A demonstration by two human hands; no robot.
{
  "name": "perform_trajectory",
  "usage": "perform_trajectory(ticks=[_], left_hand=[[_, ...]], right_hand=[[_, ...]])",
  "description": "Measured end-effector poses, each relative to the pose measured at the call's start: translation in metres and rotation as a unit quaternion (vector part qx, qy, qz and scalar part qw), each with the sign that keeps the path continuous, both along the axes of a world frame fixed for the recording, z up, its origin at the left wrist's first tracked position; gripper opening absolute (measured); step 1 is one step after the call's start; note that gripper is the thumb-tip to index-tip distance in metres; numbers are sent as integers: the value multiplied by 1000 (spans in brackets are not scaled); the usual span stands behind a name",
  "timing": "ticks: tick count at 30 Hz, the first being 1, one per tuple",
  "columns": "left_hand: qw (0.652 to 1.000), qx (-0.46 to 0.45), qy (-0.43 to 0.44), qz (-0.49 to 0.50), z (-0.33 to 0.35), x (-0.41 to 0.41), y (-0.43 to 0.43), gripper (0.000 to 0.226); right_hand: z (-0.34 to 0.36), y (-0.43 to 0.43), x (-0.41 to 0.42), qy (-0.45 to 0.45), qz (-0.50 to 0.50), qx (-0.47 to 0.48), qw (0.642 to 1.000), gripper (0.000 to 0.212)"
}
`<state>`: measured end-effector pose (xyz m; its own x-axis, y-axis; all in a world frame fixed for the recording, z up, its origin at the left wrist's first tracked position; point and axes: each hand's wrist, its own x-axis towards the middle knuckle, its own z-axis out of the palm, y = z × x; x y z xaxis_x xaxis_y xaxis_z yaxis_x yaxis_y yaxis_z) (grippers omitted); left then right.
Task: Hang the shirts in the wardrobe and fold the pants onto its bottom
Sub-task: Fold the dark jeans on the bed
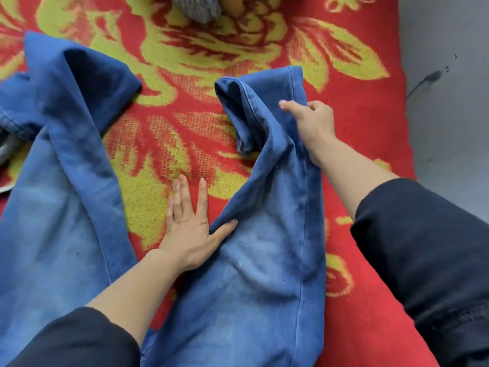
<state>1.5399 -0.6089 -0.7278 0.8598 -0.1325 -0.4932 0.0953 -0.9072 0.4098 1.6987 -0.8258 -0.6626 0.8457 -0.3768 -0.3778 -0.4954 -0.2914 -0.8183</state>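
Smoothing the jeans' right leg flat before the fold

Nearest, the left hand (190,226) lies flat with fingers spread at the inner edge of the jeans (254,260), thumb tucked under that edge, palm on the red blanket (370,221) between the 2 legs. The leg's long axis runs away from the person. Farther along it, the right hand (312,123) pinches its outer edge just short of the crumpled hem, so I judge this hand will pull it straight.
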Motion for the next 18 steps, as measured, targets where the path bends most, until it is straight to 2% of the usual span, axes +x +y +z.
perform_trajectory(ticks=[2,4,6,8,11,12,14,15,16,18], left_hand=[[1000,-5,6,-2,1,2,0,96],[1000,-9,11,-3,4,4,1,90],[1000,-7,10,-1,7,4,1,87],[1000,-10,17,6,10,6,1,86],[999,-15,31,15,13,8,0,84],[999,-16,31,17,13,9,0,84],[999,-20,29,19,13,9,-1,84],[999,-23,28,18,12,9,-1,84],[999,-26,27,17,12,9,-1,83],[999,-27,21,18,10,8,0,83]], right_hand=[[8,4,19,90,23,58,994,31],[25,7,31,174,86,149,970,38],[44,8,45,88,96,255,958,22],[66,3,60,-44,68,345,935,18],[78,-10,78,-139,7,392,909,16],[72,-15,84,-142,-33,379,914,15],[49,-24,92,-106,-111,274,949,10],[36,-28,92,-62,-128,182,973,15],[19,-33,89,0,-121,70,990,30],[-12,-37,71,101,-81,-153,980,60]])
